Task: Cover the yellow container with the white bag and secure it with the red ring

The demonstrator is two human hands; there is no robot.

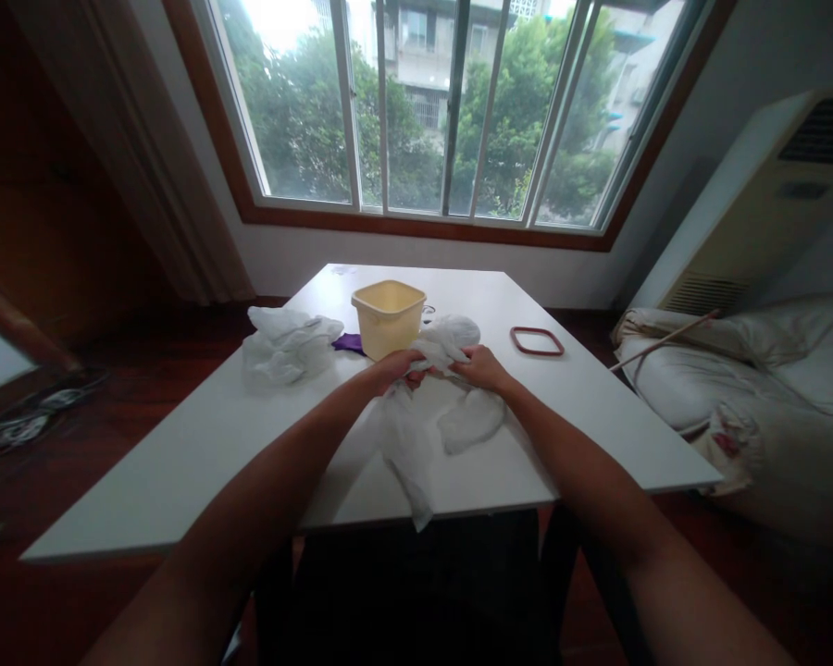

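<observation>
Both hands grip a crumpled, translucent white plastic bag (pixel 406 435) over the middle of the table. My left hand (pixel 397 365) is closed round the bag's gathered part on one side. On the other side my right hand (pixel 482 367) pinches a bunched part of it. Two loose ends droop toward me, one hanging over the table's near edge, and a rounded part bulges beyond the hands. Just behind my left hand stands a pale yellow square plastic tub (pixel 389 319), upright and without a lid.
A heap of white plastic (pixel 288 342) lies on the table (pixel 201 481) at left, beside a purple cloth (pixel 349 343). A reddish-brown rounded square frame (pixel 537 341) lies at right. Small dark items (pixel 428 313) sit behind the tub. Beyond the table's right edge is a covered sofa (pixel 791 370).
</observation>
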